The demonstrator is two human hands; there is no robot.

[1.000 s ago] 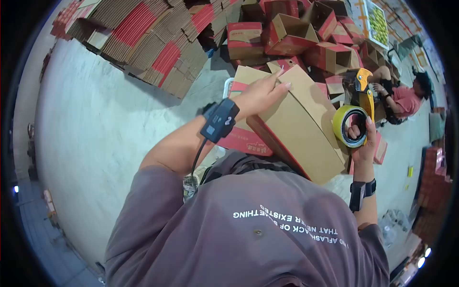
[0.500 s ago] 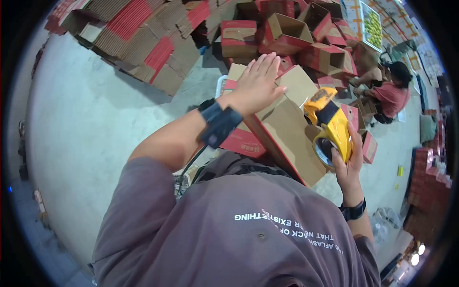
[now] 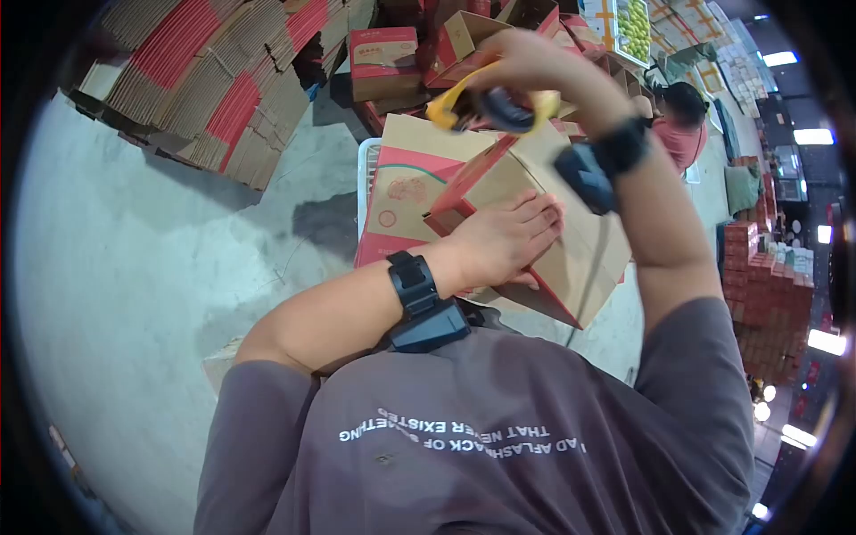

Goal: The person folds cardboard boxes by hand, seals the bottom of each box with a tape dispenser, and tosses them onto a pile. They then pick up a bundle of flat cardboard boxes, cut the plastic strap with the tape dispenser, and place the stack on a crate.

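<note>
A red and brown cardboard box (image 3: pixel 584 196) lies tilted in front of my body, over flat cardboard (image 3: pixel 406 187). My left hand (image 3: pixel 506 239) presses on the box's flaps, its fingers close together and bent over the edge. Above the far end of the box, my right hand (image 3: pixel 526 67) is wrapped round a yellow tape dispenser (image 3: pixel 455 102) with a dark middle. The dispenser is slightly blurred, and its contact with the box cannot be made out.
Stacked flattened cartons (image 3: pixel 192 80) stand at the upper left. Open red boxes (image 3: pixel 383 67) are piled beyond my hands. A person in a red shirt (image 3: pixel 682 138) sits at the right, near a tray of green fruit (image 3: pixel 633 31). A white crate (image 3: pixel 364 183) shows beneath the cardboard.
The tape dispenser has moved left and away from my body in my right hand. My left hand has come down nearer my body onto the flaps. The box is turned, and the view has shifted.
</note>
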